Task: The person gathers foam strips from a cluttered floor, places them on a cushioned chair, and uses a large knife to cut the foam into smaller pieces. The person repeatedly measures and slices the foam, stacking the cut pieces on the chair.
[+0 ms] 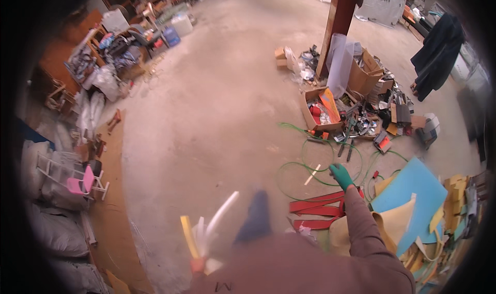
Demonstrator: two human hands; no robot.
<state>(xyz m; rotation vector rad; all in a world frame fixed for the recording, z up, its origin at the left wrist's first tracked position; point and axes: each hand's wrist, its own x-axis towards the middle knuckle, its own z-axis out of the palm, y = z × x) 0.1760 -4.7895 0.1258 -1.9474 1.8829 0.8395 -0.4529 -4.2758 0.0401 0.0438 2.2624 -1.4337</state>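
Observation:
My right hand (341, 176), in a green glove, reaches forward over the floor at the right. It is nearest to the loops of thin green strapping (305, 162), and a white strip (312, 174) lies just left of it. Its fingertips are too small to tell whether they grip anything. Below it, red flat straps (315, 206) lie folded back and forth. My left hand (198, 265), a small reddish patch at the lower edge, is closed on several strips. A yellow strip (189, 236) and white strips (222, 211) stick up from it. My sleeve hides the rest.
Blue foam sheet (413, 196) and yellow scraps lie at my right. Ahead, an open cardboard box (311, 113) and jumbled parts surround a rusty post (338, 25). A dark garment (439, 56) hangs farther right. Left stand a pink chair (81, 183) and white bags (57, 232).

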